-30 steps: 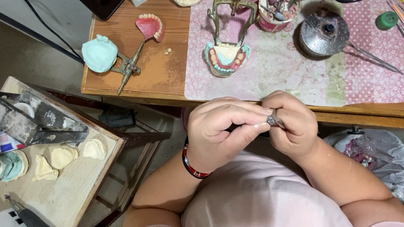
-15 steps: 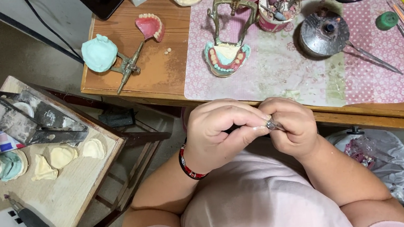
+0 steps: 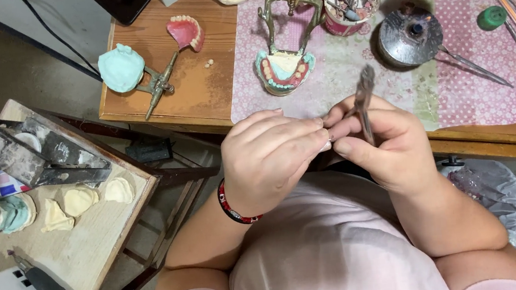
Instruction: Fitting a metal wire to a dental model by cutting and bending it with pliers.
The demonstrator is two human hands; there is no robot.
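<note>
- Now both hands sit higher and fill more of the head view than they did 0.5 s ago, when they were pressed together low against the pink shirt.
- Closest to the body, the left hand [image 3: 271, 159] is curled into a loose fist, its fingertips [image 3: 322, 140] meeting the other hand's thumb; a red and black bracelet [image 3: 231, 203] rings its wrist.
- Whatever small piece is pinched between the 2 hands is hidden by the fingers, so I cannot tell what it is.
- Just beside it, the right hand [image 3: 387, 150] is clamped around a slim dark metal tool [image 3: 364, 103], thumb and fingers closed on its lower shaft.
- Earlier only a small shiny tip showed between the knuckles; now much of the tool stands clear above the fingers.
- That tool looks dull grey-brown, thin, with a slightly knobbed upper end.
- Its long axis runs nearly straight away from the body, upper end toward the table, lower end toward the lap.
- Beyond the hands, a pink dotted cloth [image 3: 481, 93] covers the wooden table [image 3: 196, 97].
- On the cloth stands a brass articulator [image 3: 285, 63] holding a green-based set of teeth.
- Farther left lie a pink denture [image 3: 186, 31] and a pale green cast [image 3: 120, 67] on a 2nd frame.
- At the far edge sit a round metal burner [image 3: 410, 36] and a tool cup [image 3: 351, 2].
</note>
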